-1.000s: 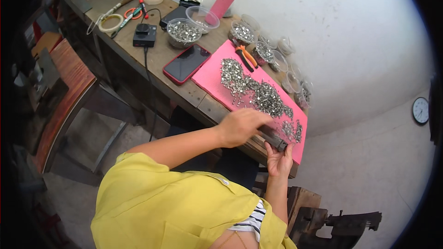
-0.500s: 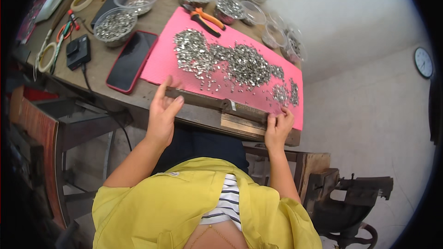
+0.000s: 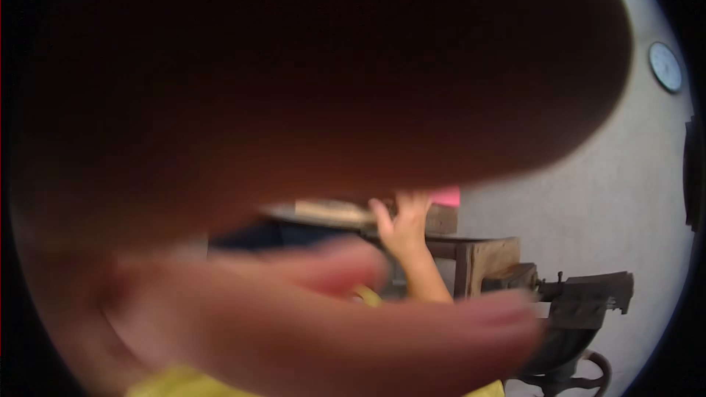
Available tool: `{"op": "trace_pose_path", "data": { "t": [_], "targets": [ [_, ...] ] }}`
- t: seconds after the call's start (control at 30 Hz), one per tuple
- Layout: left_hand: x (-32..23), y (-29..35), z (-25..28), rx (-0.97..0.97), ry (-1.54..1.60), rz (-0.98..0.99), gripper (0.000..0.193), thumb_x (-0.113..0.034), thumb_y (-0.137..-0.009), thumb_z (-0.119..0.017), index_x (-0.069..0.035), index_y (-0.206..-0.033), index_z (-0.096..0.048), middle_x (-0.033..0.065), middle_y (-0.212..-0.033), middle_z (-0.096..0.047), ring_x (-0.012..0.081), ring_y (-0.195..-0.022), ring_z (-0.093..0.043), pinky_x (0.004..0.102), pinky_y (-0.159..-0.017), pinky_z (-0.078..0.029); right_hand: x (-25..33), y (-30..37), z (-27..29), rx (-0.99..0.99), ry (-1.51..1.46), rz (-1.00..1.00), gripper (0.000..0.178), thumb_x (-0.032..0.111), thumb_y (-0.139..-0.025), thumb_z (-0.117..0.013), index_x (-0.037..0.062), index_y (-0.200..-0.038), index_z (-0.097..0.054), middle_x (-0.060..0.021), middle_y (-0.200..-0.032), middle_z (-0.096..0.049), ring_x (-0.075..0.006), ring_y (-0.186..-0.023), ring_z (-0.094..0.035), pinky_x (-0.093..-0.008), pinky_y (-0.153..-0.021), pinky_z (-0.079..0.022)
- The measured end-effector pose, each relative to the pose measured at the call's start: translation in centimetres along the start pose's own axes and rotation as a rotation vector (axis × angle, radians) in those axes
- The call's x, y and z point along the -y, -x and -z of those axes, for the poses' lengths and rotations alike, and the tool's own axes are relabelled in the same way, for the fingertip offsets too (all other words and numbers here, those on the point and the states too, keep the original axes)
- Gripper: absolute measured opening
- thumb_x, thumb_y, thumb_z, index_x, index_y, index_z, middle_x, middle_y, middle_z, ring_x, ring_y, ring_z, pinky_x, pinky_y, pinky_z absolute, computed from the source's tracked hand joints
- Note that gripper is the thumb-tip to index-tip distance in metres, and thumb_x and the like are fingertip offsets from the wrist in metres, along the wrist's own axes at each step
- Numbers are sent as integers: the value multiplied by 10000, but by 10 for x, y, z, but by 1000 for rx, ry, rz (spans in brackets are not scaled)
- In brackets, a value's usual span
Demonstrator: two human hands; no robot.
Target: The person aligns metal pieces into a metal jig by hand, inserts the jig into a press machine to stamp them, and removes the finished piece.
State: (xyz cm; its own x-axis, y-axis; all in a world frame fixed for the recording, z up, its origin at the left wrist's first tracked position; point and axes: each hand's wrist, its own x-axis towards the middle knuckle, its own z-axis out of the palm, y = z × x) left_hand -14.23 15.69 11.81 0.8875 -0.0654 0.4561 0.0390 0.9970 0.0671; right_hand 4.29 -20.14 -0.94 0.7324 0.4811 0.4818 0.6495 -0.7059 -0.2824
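Note:
My left hand, very close and blurred, covers most of the head view. Its fingers are stretched out and apart, with a dark finger across the top; nothing shows between them. Beyond it, my right hand rests at the front edge of the workbench, thumb apart from the fingers and no object seen in its grasp. By its fingertips a corner of the pink mat peeks out. To its left runs the pale wooden strip on the bench front. The metal pieces and the dark bar are hidden behind my left hand.
A wooden block-like stand is right of the bench. Beside it stands a dark machine with a handwheel. A round clock hangs on the grey wall at the right.
My left hand has left the bar and come up close in front of the view. My right hand has shifted slightly left and its fingers have spread.

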Motion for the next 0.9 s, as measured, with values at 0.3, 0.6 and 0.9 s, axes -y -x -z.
{"op": "trace_pose_path", "data": {
  "t": [0.3, 0.6, 0.9],
  "targets": [
    [46, -31, 48, 393, 102, -96, 686, -402, -1091, -475, -138, -1668, -214, 102, -1721, -275, 498, -1514, -331, 673, -1230, -220, 10, 13, 18, 14, -15, 9, 311, 191, -837, -748, 119, -1138, -720, -111, -1209, -701, -304, -1182, -630, -513, -991, -404],
    [102, -100, 8, 1190, 207, -708, 680, -401, -1093, -471, -143, -1668, -216, 88, -1722, -272, 494, -1517, -328, 671, -1231, -220, 20, -37, 77, 17, 60, 457, 381, 313, -907, -747, 165, -1250, -674, -81, -1303, -642, -280, -1258, -584, -492, -1134, -237],
    [147, -68, 21, 1591, 307, -786, 673, -399, -1096, -466, -149, -1669, -217, 74, -1724, -269, 490, -1520, -324, 670, -1232, -220, 91, 32, 101, -14, 237, 814, 536, 411, -925, -725, 202, -1390, -561, -108, -1425, -561, -329, -1321, -549, -567, -1157, -215]
  ]
}}
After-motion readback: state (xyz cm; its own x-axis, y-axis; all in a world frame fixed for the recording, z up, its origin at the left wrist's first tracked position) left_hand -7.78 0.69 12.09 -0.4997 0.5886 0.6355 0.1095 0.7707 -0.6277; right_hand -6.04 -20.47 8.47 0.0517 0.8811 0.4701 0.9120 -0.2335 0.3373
